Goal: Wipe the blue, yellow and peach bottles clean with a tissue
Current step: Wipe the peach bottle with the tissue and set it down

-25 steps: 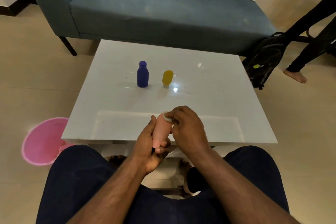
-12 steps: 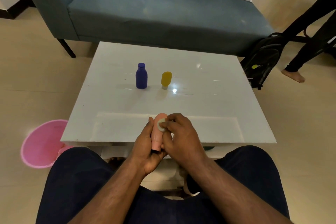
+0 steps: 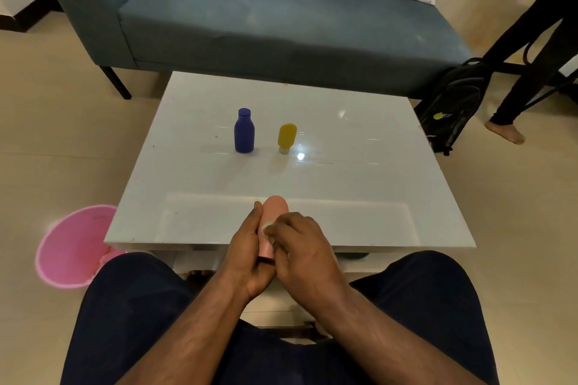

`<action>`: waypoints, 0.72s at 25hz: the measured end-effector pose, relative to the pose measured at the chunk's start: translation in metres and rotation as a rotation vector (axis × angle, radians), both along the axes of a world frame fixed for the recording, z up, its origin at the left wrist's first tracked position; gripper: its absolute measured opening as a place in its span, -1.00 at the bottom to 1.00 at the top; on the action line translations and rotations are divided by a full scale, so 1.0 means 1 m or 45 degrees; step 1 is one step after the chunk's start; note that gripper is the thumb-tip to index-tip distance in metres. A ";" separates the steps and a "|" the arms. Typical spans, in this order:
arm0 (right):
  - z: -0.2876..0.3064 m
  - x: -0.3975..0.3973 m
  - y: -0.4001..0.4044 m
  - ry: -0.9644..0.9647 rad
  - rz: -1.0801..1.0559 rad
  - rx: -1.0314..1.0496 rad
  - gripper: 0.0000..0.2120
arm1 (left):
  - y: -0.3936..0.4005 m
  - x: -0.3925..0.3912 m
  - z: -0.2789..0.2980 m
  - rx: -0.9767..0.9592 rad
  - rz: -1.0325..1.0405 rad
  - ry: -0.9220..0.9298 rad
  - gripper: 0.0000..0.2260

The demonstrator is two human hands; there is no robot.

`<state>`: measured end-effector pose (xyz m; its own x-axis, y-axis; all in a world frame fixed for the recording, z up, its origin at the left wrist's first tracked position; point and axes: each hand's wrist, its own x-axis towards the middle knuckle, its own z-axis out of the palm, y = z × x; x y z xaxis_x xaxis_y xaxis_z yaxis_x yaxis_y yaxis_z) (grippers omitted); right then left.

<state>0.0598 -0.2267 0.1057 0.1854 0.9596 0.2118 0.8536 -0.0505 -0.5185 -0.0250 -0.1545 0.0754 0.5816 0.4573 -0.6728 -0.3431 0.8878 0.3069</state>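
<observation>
1. Since a second ago the right hand (image 3: pixel 300 247) has slid down the peach bottle (image 3: pixel 274 212): the tissue (image 3: pixel 266 229) was at the rounded top, now it sits at mid-body.
2. The right hand pinches the small wad of tissue between thumb and fingertips and presses it against the bottle's side.
3. The left hand (image 3: pixel 247 247) keeps its fingers curled round the lower part of the bottle, holding it roughly upright over the near edge of the white table (image 3: pixel 359 184).
4. Judgement: the wipe is working downward along the peach bottle; its lower end, covered by the left hand, likely remains to be done.
5. The blue bottle (image 3: pixel 244 131) and yellow bottle (image 3: pixel 286 137) stand upright just beside each other, further back on the table, well apart from the hands.
6. Surroundings: a pink bin (image 3: pixel 72 247) on the floor to the left, a blue sofa (image 3: pixel 266 19) behind, a black backpack (image 3: pixel 453 106) to the right, and another person's leg (image 3: pixel 525 72) near it.
7. Nothing lies between the hands and the standing bottles.
</observation>
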 end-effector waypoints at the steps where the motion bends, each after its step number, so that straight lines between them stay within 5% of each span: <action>1: 0.002 0.000 -0.004 0.008 0.049 -0.007 -0.78 | 0.000 -0.001 0.001 -0.002 -0.010 -0.003 -0.45; 6: 0.001 0.033 0.028 0.154 -0.243 -0.015 -0.82 | -0.001 0.004 0.004 0.083 0.022 0.034 -0.52; 11: 0.004 -0.001 -0.001 -0.029 0.056 -0.071 -0.75 | 0.000 -0.001 -0.003 0.015 -0.016 -0.007 -0.46; 18: 0.002 0.027 0.031 0.049 -0.209 -0.017 -0.82 | -0.003 0.003 0.002 0.150 -0.082 0.078 -0.54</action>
